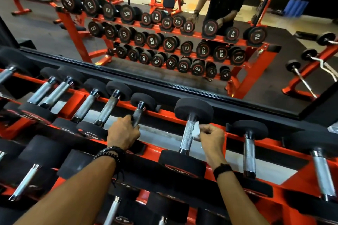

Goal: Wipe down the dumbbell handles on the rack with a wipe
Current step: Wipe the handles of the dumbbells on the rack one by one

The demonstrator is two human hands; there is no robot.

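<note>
While the right hand (212, 136) pinches a white wipe (196, 129) against a chrome handle (188, 136) on the top rail, the left hand (123, 133) curls its fingers round the next handle (137, 117). The orange rack (164, 115) faces a mirror (182, 33); black dumbbells (249, 151) flank both sides.

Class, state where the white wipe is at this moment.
In the head view, right of centre, the wipe is pinched in the right hand against the dumbbell handle on the top rail of the rack.
</note>
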